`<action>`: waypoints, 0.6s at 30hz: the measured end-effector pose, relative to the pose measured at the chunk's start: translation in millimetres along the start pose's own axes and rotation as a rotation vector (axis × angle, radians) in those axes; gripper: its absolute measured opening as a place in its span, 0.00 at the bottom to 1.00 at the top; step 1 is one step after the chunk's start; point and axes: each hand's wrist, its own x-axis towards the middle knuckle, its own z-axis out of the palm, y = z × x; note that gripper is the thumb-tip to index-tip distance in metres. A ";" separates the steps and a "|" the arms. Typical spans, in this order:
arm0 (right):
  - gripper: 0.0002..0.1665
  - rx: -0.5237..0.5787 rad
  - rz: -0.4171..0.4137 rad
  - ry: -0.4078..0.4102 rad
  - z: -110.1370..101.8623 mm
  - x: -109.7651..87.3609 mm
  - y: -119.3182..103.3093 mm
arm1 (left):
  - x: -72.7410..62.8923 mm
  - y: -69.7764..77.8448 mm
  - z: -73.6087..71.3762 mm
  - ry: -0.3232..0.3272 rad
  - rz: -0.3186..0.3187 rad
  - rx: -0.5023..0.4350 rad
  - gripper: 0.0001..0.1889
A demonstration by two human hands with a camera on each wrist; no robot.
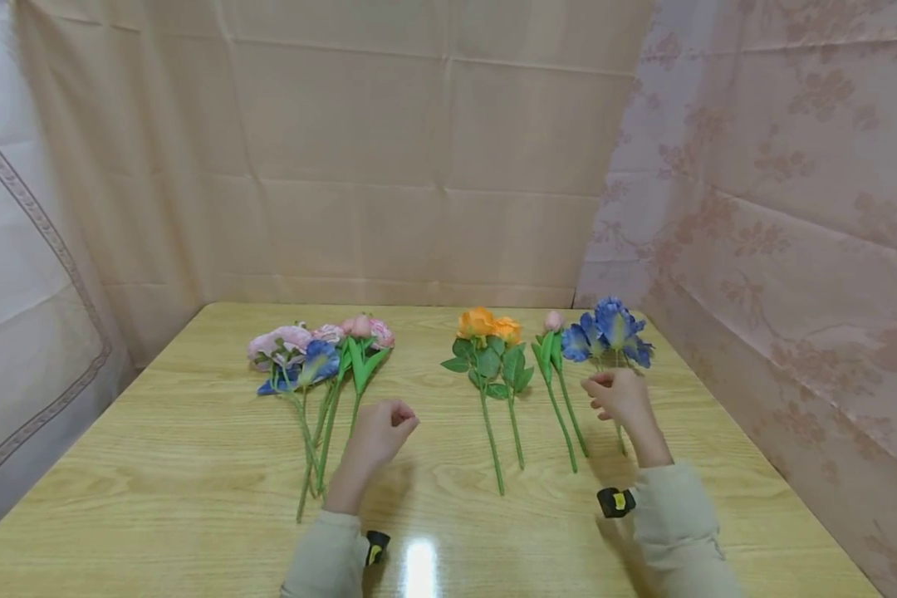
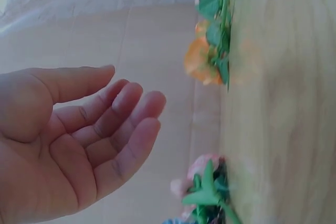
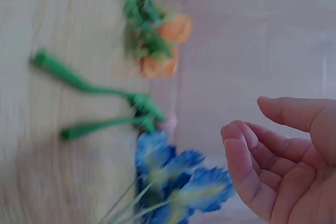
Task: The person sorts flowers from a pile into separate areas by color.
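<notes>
My left hand [image 1: 377, 432] hovers over the table beside the left bunch of flowers, its fingers loosely bent and nothing held, as the left wrist view confirms. That bunch has pink peonies [image 1: 280, 342], a pink tulip [image 1: 359, 326] and a blue iris [image 1: 320, 362], with green stems crossing toward me. Above the stems of the blue irises [image 1: 615, 324] on the right is my right hand [image 1: 622, 400], thumb apart from softly curved fingers and no object in it. Between the hands lie orange roses [image 1: 478, 322] and pink tulips [image 1: 554, 321], the latter with green leaves.
The flowers lie on a light wood-grain table [image 1: 217, 465]. A beige cloth [image 1: 389, 149] hangs behind its far edge, and a patterned pink cloth [image 1: 800, 208] runs along the right side. Each wrist wears a small black device, such as the right one [image 1: 615, 502].
</notes>
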 end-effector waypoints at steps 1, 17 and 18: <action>0.21 0.008 -0.014 -0.002 1.4 -2.4 -2.5 | 0.6 -1.3 -2.9 0.009 -0.011 0.009 0.03; 0.15 0.125 -0.115 -0.058 19.9 -34.8 -25.0 | 10.8 -31.0 -36.0 0.106 -0.148 0.216 0.05; 0.15 0.134 -0.116 -0.062 20.3 -36.6 -25.9 | 11.1 -33.7 -37.0 0.100 -0.161 0.223 0.05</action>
